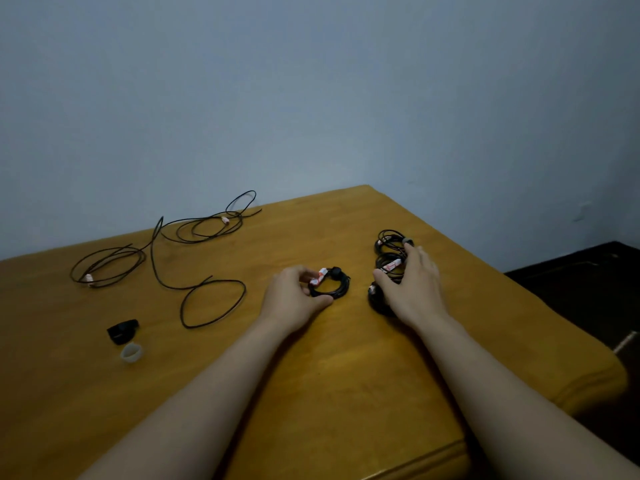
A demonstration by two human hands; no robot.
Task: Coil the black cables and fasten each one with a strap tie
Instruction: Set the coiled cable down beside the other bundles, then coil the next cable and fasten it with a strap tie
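From the head camera, your left hand (294, 292) is pinching a coiled black cable (330, 284) lying on the wooden table (346, 375). Your right hand (414, 282) is resting spread and flat on a pile of tied coils (389, 249), gripping nothing. Two loose cables (194, 258) are sprawling far left, near a black strap tie (122, 331) and a pale one (131, 353).

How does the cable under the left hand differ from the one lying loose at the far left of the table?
The coiled cable is wound into one small tight ring; the loose cable sprawls in wide open loops. The left hand grips the coiled one; nothing touches the loose one. Both are thin, black, and have pale connector ends.
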